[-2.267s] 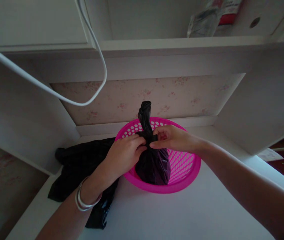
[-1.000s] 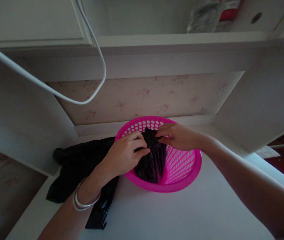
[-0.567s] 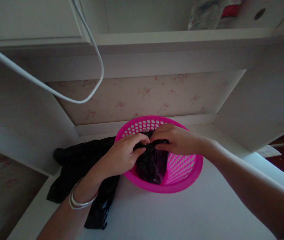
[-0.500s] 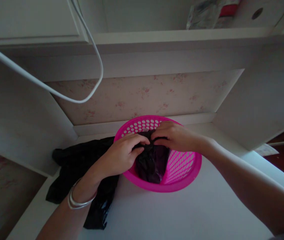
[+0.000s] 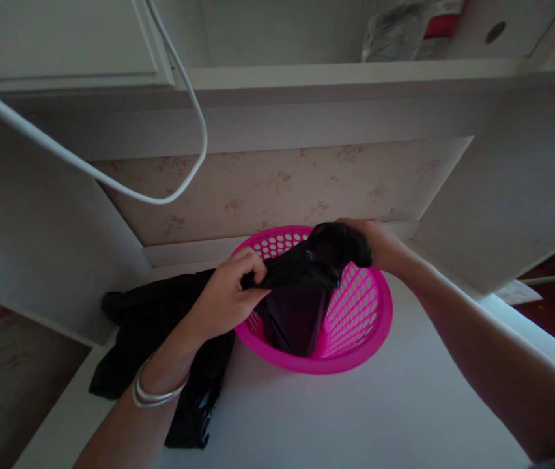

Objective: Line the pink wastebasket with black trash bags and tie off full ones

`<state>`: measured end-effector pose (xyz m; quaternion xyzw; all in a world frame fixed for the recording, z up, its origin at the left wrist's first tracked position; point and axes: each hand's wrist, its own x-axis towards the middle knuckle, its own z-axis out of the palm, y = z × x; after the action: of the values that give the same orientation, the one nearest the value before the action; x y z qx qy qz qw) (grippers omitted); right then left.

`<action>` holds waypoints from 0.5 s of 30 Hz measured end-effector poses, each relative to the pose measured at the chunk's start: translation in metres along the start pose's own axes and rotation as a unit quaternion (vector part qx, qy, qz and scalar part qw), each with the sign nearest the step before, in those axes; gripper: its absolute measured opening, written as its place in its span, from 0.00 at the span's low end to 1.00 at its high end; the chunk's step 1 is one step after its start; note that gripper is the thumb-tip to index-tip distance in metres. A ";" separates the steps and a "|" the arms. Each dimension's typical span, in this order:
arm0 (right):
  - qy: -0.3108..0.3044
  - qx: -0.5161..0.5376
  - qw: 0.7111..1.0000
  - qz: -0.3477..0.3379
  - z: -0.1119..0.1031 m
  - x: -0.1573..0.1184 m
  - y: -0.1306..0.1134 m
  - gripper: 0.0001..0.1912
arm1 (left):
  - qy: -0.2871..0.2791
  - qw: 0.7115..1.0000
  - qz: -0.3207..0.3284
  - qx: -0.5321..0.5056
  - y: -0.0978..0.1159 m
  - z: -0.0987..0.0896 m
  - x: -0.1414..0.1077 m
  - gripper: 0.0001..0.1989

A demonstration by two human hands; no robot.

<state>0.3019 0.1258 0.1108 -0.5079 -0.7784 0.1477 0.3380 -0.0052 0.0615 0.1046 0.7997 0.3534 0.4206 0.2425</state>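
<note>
A pink plastic basket (image 5: 314, 366) with round and slanted holes stands on the white surface. Over it hangs a thin black bag (image 5: 301, 267), stretched between both hands, its lower part down inside the basket. My left hand (image 5: 233, 290) pinches the bag's left side above the basket's left rim. At the right, my right hand (image 5: 372, 241) holds the bunched upper right part; its fingertips are hidden behind the black plastic. More black plastic (image 5: 160, 326) lies beside the basket on the left, partly under my left forearm.
A white cable (image 5: 155, 198) loops down in front at the upper left. Behind the basket is a floral wall panel (image 5: 282, 182). White side panels flank the surface (image 5: 346, 423). A shelf (image 5: 277, 75) above holds a clear package (image 5: 389, 32).
My right hand has moved right and slightly up, pulling the bag wide over the basket. My left hand has shifted slightly left, still gripping the bag.
</note>
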 end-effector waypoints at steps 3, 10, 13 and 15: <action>0.085 0.090 0.990 0.066 0.001 0.002 0.014 0.11 | 0.098 0.985 -0.070 -0.120 -0.006 -0.002 -0.004 0.10; 0.181 0.365 0.889 0.207 -0.008 -0.010 0.027 0.09 | 0.305 0.874 -0.114 -0.360 -0.013 -0.020 -0.010 0.10; 0.244 0.374 0.863 0.235 -0.017 -0.015 0.038 0.07 | 0.346 0.842 -0.113 -0.399 -0.016 -0.045 -0.014 0.04; 0.327 0.358 0.845 0.226 -0.022 -0.019 0.038 0.08 | 0.376 0.857 -0.101 -0.338 -0.017 -0.059 -0.023 0.04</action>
<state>0.3484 0.1232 0.0978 -0.5323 -0.3796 0.3139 0.6885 -0.0702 0.0603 0.1128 0.4095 0.3332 0.7557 0.3875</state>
